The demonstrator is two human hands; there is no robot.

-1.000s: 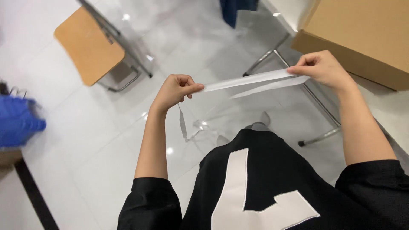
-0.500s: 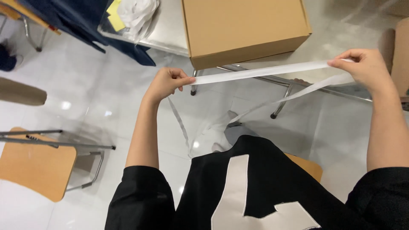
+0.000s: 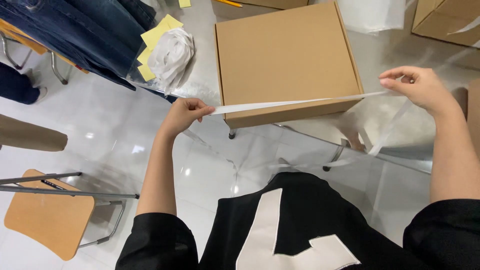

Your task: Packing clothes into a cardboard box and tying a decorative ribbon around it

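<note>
matt cardboard box [image 3: 287,60], glossy floor [image 3: 100,130]

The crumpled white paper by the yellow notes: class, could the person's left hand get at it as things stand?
Probably not freely: the left hand is pinching the white strip. The crumpled white paper lies uncovered just beyond it.

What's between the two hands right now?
A white strip stretched taut from left hand to right hand, crossing the closed cardboard box, in the head view.
</note>
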